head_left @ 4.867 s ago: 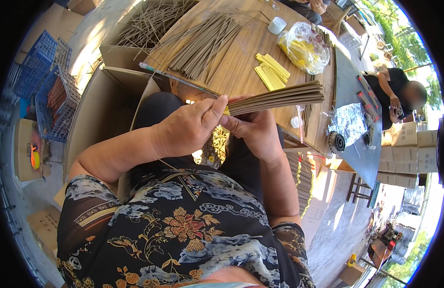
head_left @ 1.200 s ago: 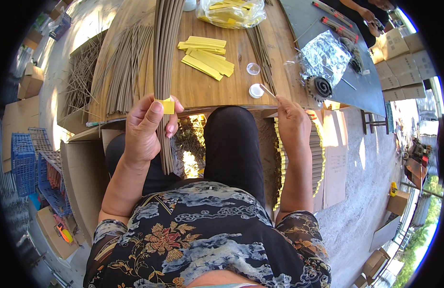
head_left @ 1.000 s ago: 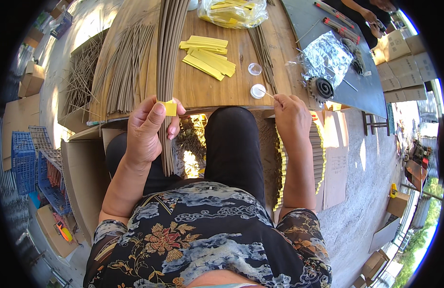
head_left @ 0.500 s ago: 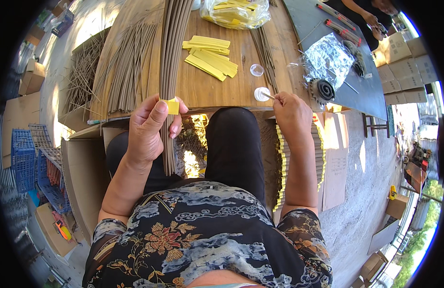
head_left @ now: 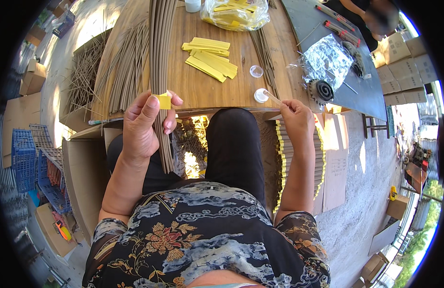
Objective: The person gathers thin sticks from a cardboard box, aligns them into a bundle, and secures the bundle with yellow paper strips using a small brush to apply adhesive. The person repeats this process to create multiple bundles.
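My left hand [head_left: 144, 126] is closed round a long bundle of brown incense sticks [head_left: 160, 53], upright over the table's near edge. A yellow paper strip [head_left: 162, 102] wraps the bundle, pinned under my thumb, with one end sticking out to the right. In my right hand [head_left: 299, 119] is a thin pale stick [head_left: 274, 99], pinched between thumb and fingers. Its far end rests at the mouth of a small white jar [head_left: 260, 96]. Behind that jar lies a clear round lid [head_left: 256, 71]. Several loose yellow paper strips [head_left: 212, 60] are stacked in the table's middle.
Loose incense sticks [head_left: 130, 67] spread over the left of the wooden table [head_left: 183, 96]. A plastic bag of yellow strips [head_left: 235, 14] sits at the back. Banded bundles [head_left: 299, 168] stand below my right forearm. On the dark right-hand table lies crumpled foil [head_left: 330, 57]; a person sits beyond.
My left hand and the bundle have shifted slightly left. My right hand has moved a little right and down, and more of the pale stick shows.
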### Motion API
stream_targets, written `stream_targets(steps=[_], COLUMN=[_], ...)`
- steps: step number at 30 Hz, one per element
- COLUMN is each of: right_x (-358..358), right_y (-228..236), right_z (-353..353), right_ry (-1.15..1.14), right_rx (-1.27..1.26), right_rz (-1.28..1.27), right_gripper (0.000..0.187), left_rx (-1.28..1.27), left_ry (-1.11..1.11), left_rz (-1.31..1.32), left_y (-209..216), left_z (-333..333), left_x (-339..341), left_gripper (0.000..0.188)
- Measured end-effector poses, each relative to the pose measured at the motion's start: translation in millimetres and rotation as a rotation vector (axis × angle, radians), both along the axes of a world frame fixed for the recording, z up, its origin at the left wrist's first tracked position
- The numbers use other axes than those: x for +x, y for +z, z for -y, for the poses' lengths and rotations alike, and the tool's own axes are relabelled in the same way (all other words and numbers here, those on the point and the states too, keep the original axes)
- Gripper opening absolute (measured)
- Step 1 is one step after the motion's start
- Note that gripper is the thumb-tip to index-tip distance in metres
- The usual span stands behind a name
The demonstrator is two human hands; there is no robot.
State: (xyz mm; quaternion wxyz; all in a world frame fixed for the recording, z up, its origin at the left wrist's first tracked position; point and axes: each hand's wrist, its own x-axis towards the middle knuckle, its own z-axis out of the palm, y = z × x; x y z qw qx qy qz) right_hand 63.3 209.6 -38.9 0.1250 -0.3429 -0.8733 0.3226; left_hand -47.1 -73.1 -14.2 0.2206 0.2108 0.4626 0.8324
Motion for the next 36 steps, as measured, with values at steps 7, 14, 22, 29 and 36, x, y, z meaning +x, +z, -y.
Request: stream_targets(steps=[7, 14, 22, 29, 36], right_x=[14.2, 2.4, -11.0, -11.7, -11.0], right_y=[-0.4, 47.0, 60.4, 67.9, 68.5], right_z=[2.3, 90.8, 131.1, 143.7, 147.1], right_ry=[-0.050, 0.354, 0.641, 0.705, 0.768], right_rx=[-0.556, -0.965, -1.019, -1.017, -1.028], right_rz=[-0.448, -0.659, -0.673, -0.639, -0.608], right_gripper=[0.017, 0.015, 0.017, 0.016, 0.016], left_rx=[0.109, 0.193, 0.248, 0.316, 0.395], left_ry=[-0.013, -0.113, -0.215, -0.200, -0.229], left_rz=[0.110, 0.172, 0.229, 0.193, 0.205], left_y=[6.5, 25.2, 37.8, 32.2, 35.5], left_z=[5.6, 5.4, 24.4, 27.3, 33.5], left_x=[0.0, 7.5, 16.4, 21.5, 23.4], left_gripper=[0.033, 0.039, 0.042, 0.042, 0.035])
